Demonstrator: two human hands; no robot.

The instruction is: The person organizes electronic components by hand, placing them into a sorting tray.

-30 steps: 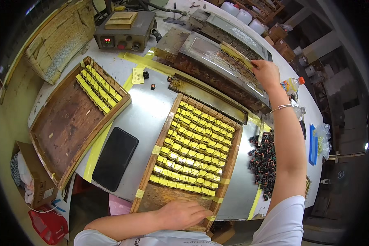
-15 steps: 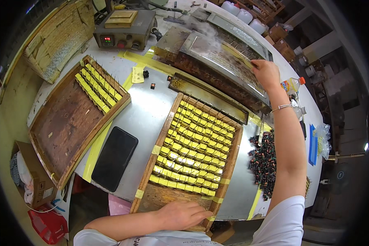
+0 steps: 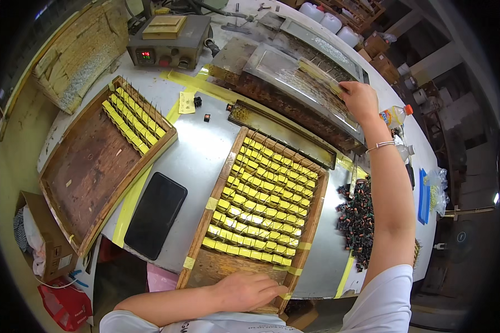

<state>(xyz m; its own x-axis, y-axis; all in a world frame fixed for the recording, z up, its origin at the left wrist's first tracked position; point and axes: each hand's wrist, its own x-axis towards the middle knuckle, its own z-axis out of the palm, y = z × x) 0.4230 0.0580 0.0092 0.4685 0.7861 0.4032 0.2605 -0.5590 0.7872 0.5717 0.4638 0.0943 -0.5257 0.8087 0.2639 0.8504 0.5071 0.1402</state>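
Note:
My right hand (image 3: 361,101) is closed on the near end of a long yellow strip (image 3: 321,76), held over the metal bath (image 3: 286,69) at the back. The strip's far part is blurred against the bath, so I cannot tell whether it touches. My left hand (image 3: 251,291) lies with its fingers stretched out on the near end of a wooden tray (image 3: 216,273), gripping nothing. Rows of yellow-wrapped parts (image 3: 264,202) with thin pins fill most of that tray.
Left stands a second wooden tray (image 3: 89,172) with a few yellow rows. A black phone (image 3: 155,215) lies between the trays. A heap of small dark coils (image 3: 356,222) is beside my right forearm. A control box (image 3: 169,44) and a narrow metal trough (image 3: 283,133) stand farther back.
The pale smoke over the metal bath has thinned. The yellow strip and my right hand have barely shifted; my left hand has stayed in place.

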